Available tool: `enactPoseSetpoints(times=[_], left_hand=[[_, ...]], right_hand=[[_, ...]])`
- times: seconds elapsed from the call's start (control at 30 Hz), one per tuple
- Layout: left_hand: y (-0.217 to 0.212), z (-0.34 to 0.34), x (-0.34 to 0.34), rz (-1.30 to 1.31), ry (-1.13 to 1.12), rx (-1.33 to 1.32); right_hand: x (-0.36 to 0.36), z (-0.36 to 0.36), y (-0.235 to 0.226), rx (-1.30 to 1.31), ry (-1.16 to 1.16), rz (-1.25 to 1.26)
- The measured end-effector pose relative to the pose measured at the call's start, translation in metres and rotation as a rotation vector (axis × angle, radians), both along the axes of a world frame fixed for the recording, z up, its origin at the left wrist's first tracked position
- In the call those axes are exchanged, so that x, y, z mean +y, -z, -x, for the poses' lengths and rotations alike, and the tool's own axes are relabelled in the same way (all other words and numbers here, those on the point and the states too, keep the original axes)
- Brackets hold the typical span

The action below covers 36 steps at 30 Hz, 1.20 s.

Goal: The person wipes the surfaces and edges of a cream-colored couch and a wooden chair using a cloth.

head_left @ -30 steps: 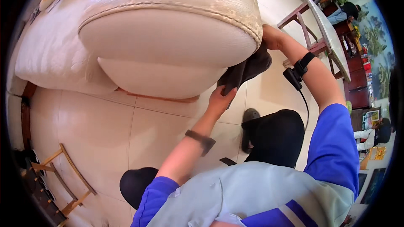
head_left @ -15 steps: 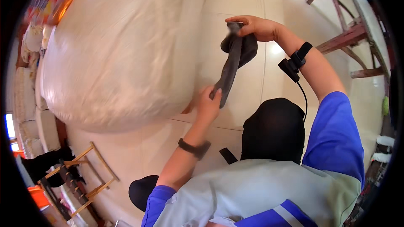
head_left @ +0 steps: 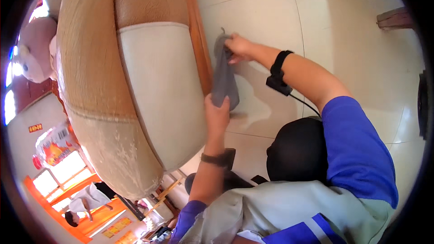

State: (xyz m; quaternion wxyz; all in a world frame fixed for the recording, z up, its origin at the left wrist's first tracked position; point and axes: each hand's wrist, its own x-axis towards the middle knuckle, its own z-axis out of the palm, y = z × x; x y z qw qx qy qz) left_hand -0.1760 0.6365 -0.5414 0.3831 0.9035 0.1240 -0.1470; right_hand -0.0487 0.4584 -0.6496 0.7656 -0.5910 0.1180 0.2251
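Observation:
A grey cloth (head_left: 224, 79) hangs between my two hands beside the wooden edge of the sofa, slightly blurred by motion. My left hand (head_left: 218, 115) is closed on its lower end, with the thumb on top. Farther off, my right hand (head_left: 239, 49) grips the upper end, fingers curled round the fabric. On the left stands the sofa (head_left: 160, 79), upholstered in tan and white, its tan covering worn and flaking at the near end. The orange-brown wooden edge (head_left: 199, 40) runs down the side nearest the cloth.
Pale floor tiles (head_left: 348, 45) spread to the right, with a wooden furniture leg (head_left: 395, 18) at the far right. Behind the sofa are a pink plush toy (head_left: 36, 49) and a clear plastic bottle (head_left: 56, 144). Another person (head_left: 88, 199) is in the background, lower left.
My view has turned, so the sofa's seat and the background room now show. Both hands have moved left, closer together, the right one lower; the cloth hangs wider between them.

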Motion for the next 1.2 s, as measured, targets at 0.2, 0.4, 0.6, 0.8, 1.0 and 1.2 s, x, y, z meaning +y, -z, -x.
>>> enactPoseSetpoints(times=[0.2, 0.4, 0.6, 0.8, 1.0, 1.2], left_hand=[[-0.026, 0.006, -0.001, -0.118, 0.140, -0.097], [-0.039, -0.009, -0.011, -0.218, 0.154, -0.285], [-0.037, -0.060, -0.032, -0.275, 0.325, -0.228], [-0.021, -0.027, -0.016, -0.285, 0.281, -0.232], [-0.005, 0.030, 0.021, -0.244, 0.129, 0.001], [-0.028, 0.004, 0.006, -0.304, 0.176, -0.111]], right_hand=[[0.077, 0.031, -0.028, 0.181, 0.035, -0.180], [0.075, -0.019, -0.031, -0.091, 0.018, 0.232], [0.048, -0.082, -0.037, -0.136, 0.315, 0.202], [0.075, -0.025, -0.022, -0.283, 0.256, 0.248], [0.093, 0.031, -0.034, -0.030, 0.043, 0.144], [0.084, 0.023, -0.056, 0.203, -0.057, -0.034]])
